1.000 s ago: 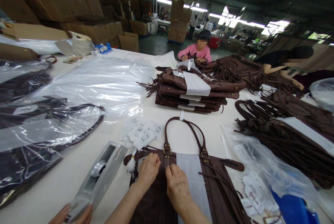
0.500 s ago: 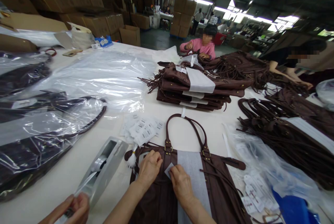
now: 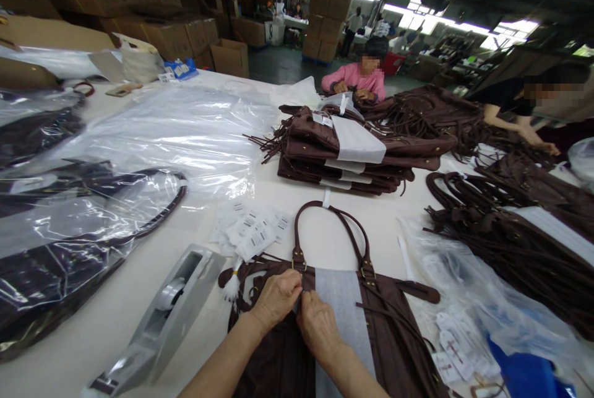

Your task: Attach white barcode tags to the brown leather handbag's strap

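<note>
A dark brown handbag (image 3: 394, 324) lies flat before me, a pale paper strip (image 3: 341, 305) wrapped round its middle and its looped handles pointing away. Below the left handle's base, my left hand (image 3: 277, 296) and my right hand (image 3: 320, 327) meet with pinched fingertips. Between them shows a sliver of a small pale tag (image 3: 297, 306), mostly covered by my right fingers. What my left fingertips grip is hidden. Left of the bag are a bundle of white tag fasteners (image 3: 232, 288) and a pile of printed labels (image 3: 254, 231).
A grey tape dispenser (image 3: 160, 317) stands at my left. Beyond it are plastic-wrapped bags (image 3: 69, 249) and clear plastic sleeves (image 3: 185, 132). Stacked brown bags (image 3: 315, 144) lie ahead, more bags (image 3: 510, 243) and white hang tags (image 3: 452, 342) at right. Two people work across the table.
My left hand has moved right to meet my right hand, and the pale tag is now mostly covered. Another person's hand has left the tape dispenser.
</note>
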Demonstrator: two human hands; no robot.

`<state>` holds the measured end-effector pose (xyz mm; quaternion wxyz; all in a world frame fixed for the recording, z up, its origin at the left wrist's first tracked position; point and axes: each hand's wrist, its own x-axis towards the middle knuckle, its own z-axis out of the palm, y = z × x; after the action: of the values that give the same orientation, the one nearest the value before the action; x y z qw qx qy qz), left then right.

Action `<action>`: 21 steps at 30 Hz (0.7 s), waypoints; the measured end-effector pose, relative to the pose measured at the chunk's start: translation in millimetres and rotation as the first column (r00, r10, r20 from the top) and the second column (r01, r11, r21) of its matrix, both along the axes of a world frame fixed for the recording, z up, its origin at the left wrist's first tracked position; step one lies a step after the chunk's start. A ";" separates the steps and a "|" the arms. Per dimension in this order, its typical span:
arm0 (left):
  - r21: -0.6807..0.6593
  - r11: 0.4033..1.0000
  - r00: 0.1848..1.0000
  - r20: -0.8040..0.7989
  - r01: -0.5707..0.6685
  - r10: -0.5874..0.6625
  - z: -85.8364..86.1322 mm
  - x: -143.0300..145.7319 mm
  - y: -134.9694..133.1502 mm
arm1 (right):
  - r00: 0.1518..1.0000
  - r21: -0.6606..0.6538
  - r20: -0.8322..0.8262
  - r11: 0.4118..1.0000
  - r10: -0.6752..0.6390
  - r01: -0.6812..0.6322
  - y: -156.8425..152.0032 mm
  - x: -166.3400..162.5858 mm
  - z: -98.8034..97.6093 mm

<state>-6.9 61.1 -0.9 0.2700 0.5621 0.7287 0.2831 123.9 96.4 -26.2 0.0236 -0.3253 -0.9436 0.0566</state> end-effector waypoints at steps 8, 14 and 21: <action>-0.039 0.998 0.970 0.238 -0.045 0.053 -8.1 4.5 0.7 | 0.965 -0.303 -0.216 0.950 -0.148 0.078 14.3 7.2 0.0; -0.006 1.000 0.962 0.273 -0.013 0.014 -14.1 7.3 -0.3 | 0.900 -0.517 -0.325 0.851 -0.291 0.088 20.2 7.6 0.2; -0.030 1.000 0.975 0.223 0.000 0.006 -15.6 7.0 4.2 | 0.802 -0.665 -0.388 0.741 -0.453 0.097 24.6 -0.4 -1.7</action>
<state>0.1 65.3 -16.5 0.3581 0.5216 0.6988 0.3338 123.4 121.1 -27.9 0.1825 -0.4278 -0.7665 0.4428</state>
